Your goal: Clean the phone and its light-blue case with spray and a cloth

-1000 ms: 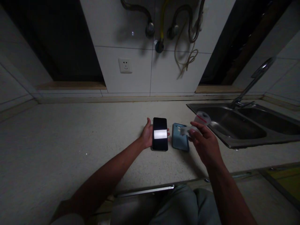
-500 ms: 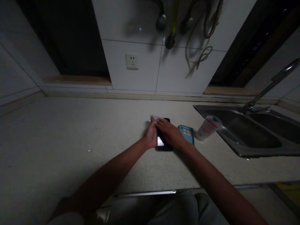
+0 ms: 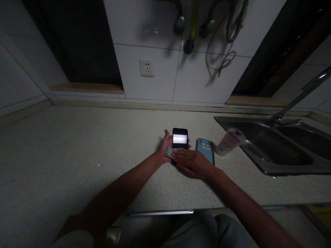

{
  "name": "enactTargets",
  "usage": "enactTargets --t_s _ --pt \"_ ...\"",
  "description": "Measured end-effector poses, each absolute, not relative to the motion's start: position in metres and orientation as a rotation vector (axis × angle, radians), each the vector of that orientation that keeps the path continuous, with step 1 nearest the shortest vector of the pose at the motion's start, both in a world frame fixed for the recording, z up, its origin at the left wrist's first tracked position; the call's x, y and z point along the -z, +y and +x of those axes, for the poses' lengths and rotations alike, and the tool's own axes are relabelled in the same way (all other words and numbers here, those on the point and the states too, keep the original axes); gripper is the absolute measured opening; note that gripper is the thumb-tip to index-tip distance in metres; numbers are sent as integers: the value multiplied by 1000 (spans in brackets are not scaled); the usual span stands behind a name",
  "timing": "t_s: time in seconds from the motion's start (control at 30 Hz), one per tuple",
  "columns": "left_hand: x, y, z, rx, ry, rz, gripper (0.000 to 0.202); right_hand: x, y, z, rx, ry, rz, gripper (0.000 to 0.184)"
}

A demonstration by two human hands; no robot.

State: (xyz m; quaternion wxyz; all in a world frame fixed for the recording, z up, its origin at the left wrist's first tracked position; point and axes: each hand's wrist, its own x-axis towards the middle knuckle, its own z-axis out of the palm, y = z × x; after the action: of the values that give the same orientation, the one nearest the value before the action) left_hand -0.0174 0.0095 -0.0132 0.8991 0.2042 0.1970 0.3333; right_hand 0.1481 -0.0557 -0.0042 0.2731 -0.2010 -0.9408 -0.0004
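Note:
A dark smartphone (image 3: 180, 138) with a bright reflection on its screen rests in my left hand (image 3: 163, 148). The fingers pass underneath it, and their tips show at its right edge. My right hand (image 3: 192, 162) lies over the phone's lower part, pressing a small pale wipe (image 3: 169, 152) flat against the screen. Part of the wipe sticks out to the left, over the left palm; the rest is under the right fingers. Just right of the phone lies a blue phone case (image 3: 205, 148) with round camera cut-outs, partly behind the right hand.
On the pale countertop (image 3: 124, 137), a clear plastic cup (image 3: 230, 141) with red print leans at the edge of the double steel sink (image 3: 271, 141). A faucet (image 3: 297, 100) rises behind it. The tiled wall carries a socket (image 3: 147, 68), pipes and a looped cord (image 3: 222, 65).
My right hand has slid with the wipe from the phone's upper part down to its lower part, uncovering the upper screen. The left hand still holds the phone.

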Motion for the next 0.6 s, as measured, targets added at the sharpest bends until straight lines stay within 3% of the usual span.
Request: enactTargets --t_s 0.2,0.6 --pt "9 7 -8 -671 418 410 99 3 -36 148 103 -2458 -866 42" --pt "10 3 -2 -781 540 513 76 2 -16 143 118 -2240 -1191 50"
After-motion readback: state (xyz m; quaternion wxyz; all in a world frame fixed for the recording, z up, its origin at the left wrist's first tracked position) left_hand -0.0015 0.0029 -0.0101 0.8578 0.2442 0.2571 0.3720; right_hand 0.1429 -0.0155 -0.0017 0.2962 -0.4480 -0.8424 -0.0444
